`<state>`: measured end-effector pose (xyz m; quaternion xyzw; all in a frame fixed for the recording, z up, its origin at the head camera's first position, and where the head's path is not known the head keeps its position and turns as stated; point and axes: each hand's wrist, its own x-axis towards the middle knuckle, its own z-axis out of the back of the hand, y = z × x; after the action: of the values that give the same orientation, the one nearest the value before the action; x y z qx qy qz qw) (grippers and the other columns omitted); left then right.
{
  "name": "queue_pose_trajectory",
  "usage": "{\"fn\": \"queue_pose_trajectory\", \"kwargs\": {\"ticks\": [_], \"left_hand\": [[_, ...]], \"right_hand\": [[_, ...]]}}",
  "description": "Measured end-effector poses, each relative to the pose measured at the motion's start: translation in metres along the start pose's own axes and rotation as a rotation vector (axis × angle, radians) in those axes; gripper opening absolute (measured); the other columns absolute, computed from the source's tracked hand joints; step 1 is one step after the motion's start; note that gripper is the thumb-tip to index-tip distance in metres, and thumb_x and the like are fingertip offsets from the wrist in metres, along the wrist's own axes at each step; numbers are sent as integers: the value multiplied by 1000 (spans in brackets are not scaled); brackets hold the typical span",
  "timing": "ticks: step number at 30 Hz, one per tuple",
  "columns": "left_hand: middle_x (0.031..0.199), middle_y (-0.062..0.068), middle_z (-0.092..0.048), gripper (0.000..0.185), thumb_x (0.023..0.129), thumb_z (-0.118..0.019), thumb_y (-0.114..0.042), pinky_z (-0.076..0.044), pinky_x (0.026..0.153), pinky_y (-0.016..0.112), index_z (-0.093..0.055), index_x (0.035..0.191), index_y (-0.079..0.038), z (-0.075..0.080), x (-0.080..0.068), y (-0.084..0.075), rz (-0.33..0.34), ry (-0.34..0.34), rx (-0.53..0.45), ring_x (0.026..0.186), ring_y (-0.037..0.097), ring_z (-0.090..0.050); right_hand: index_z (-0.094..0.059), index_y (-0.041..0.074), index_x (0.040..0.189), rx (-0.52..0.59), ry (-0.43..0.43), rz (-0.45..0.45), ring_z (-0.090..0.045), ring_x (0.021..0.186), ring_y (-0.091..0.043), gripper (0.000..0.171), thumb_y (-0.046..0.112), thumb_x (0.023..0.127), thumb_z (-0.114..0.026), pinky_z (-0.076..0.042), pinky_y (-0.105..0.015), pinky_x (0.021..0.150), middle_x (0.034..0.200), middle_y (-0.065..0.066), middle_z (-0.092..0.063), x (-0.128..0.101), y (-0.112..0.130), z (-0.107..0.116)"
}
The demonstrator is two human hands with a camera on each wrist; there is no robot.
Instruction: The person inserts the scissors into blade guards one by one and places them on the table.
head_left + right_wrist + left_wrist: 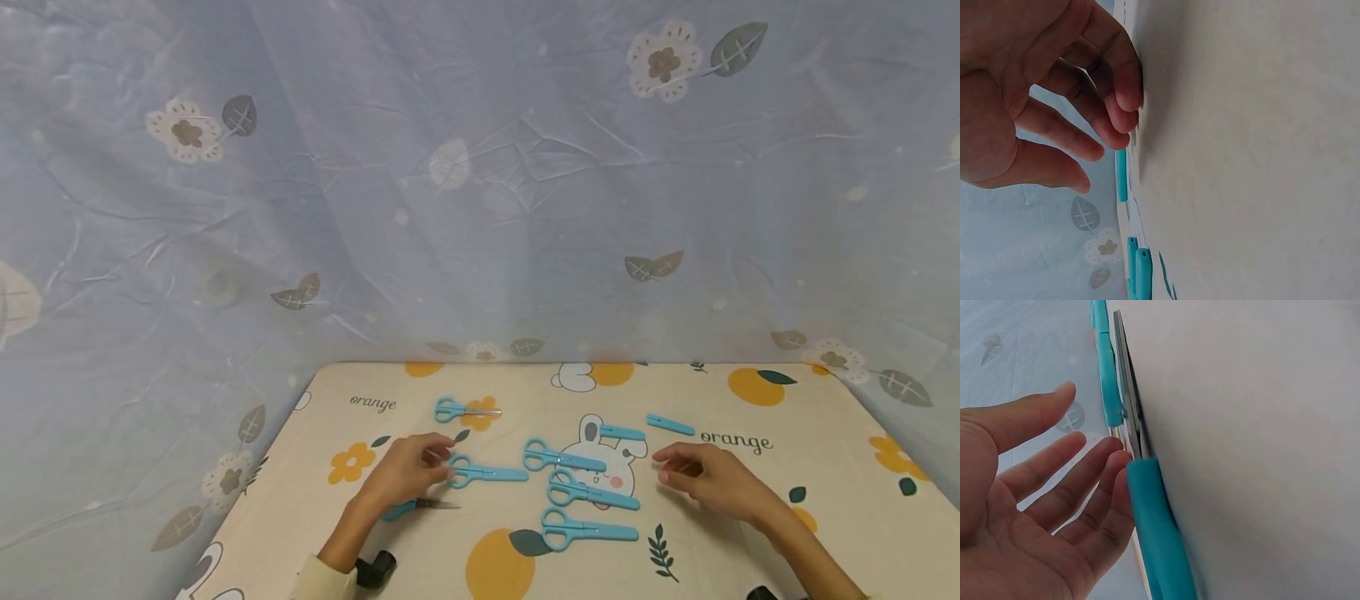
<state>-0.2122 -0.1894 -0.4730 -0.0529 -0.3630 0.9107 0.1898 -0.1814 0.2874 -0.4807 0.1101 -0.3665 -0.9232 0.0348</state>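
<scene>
My left hand (408, 469) hovers over the left part of the table, fingers loosely bent, with nothing in its grasp. Partly hidden below it are blue-handled scissors (405, 510) with a bare blade; the left wrist view shows their handle (1154, 519) close beside the fingers. Just right of that hand lie sheathed scissors (487, 473). More sheathed scissors (588, 531) are grouped mid-table. Farther back rest other bare scissors (450, 410). My right hand (708, 475), relaxed and holding nothing, is right of two loose blue blade covers, one (622, 432) nearer the middle, one (670, 424) farther right.
A cream tablecloth (442, 558) printed with oranges, flowers and a rabbit covers the table. Behind and at the sides hangs a pale blue floral curtain (480, 250). A black strap device (377, 570) is on the left wrist.
</scene>
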Motion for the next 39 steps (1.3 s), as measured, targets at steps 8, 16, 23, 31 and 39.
{"fn": "queue_pose_trajectory", "kwargs": {"ticks": [8,16,23,31,39], "left_hand": [[120,11,-77,43,92,-85,-16,-64,94,49,-73,132,-4,7,-11,6,42,-17,8,109,31,-73],[118,9,-77,43,90,-87,-16,-64,94,47,-74,129,-6,13,-17,12,58,-31,14,108,28,-73],[119,11,-76,45,89,-89,-15,-64,93,46,-74,130,-4,20,-25,15,65,-38,25,108,29,-72],[118,9,-76,53,84,-93,-18,-64,91,43,-73,131,-4,27,-35,20,69,-2,65,106,27,-71],[120,10,-75,56,84,-94,-18,-63,89,41,-72,133,-3,31,-39,26,38,29,59,107,28,-70]], "right_hand": [[-72,5,134,-36,-49,54,-64,99,-17,39,22,99,-78,-56,-22,80,110,0,-74,-2,-1,1],[-70,2,137,-65,-84,76,-66,103,-19,45,22,98,-79,-59,-27,86,116,-3,-75,-1,-2,1],[-69,1,138,-89,-101,108,-68,104,-20,48,25,98,-80,-61,-37,88,121,-9,-77,2,-3,2],[-69,-1,137,-82,-113,154,-69,104,-22,49,26,98,-80,-60,-31,85,122,-12,-75,12,-3,4],[-70,-2,135,-94,-170,267,-71,104,-25,46,20,96,-82,-65,-36,84,125,-17,-75,25,1,1]]}}
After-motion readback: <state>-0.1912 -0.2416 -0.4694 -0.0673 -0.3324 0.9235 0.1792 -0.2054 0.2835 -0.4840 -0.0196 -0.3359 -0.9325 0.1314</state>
